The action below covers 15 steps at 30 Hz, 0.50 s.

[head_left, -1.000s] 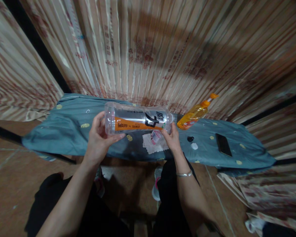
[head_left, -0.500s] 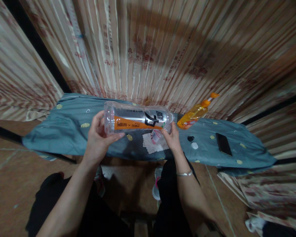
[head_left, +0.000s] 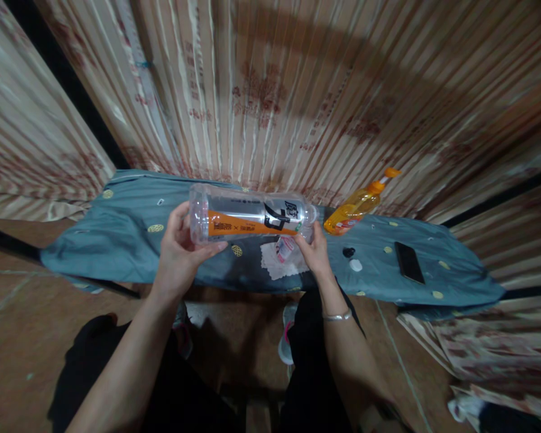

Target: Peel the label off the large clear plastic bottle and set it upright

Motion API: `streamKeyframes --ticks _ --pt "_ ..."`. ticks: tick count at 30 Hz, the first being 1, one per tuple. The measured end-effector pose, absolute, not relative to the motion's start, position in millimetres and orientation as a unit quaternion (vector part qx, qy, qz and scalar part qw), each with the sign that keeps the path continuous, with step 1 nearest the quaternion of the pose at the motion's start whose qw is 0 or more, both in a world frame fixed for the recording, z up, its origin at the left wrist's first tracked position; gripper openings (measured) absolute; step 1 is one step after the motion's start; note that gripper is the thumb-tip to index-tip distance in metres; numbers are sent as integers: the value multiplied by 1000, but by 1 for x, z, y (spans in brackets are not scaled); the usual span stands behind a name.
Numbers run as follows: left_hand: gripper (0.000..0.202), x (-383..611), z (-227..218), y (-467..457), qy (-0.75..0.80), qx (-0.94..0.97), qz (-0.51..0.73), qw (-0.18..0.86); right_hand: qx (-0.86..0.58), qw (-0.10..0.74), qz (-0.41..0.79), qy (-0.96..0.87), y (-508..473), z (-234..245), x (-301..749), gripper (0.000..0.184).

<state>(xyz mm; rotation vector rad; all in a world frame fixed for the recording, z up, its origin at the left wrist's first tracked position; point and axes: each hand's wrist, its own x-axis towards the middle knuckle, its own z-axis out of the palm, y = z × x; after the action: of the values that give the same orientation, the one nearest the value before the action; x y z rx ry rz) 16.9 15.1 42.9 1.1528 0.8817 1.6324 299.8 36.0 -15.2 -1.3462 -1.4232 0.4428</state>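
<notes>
A clear plastic bottle (head_left: 247, 215) with an orange, silver and black label lies sideways in the air above a low table draped in blue-grey cloth (head_left: 117, 234). My left hand (head_left: 178, 255) wraps round its base end. My right hand (head_left: 314, 252) grips the neck end, fingers closed. Under the bottle, a small white cloth (head_left: 277, 263) lies on the table, and a small pinkish item beside my right fingers is too small to name.
An orange liquid bottle with a pump top (head_left: 358, 204) lies at the back right. A black phone (head_left: 409, 263), a small black object (head_left: 348, 252) and a white cap (head_left: 356, 265) rest on the cloth. Patterned curtains hang behind. My knees are below the table edge.
The bottle has risen very slightly in both hands; otherwise nothing has visibly changed.
</notes>
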Motion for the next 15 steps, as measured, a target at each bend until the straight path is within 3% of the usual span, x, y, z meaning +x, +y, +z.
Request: streamKeyframes --ticks 15 --pt "80 17 44 15 357 474 667 451 -562 541 195 -595 36 -14 299 41"
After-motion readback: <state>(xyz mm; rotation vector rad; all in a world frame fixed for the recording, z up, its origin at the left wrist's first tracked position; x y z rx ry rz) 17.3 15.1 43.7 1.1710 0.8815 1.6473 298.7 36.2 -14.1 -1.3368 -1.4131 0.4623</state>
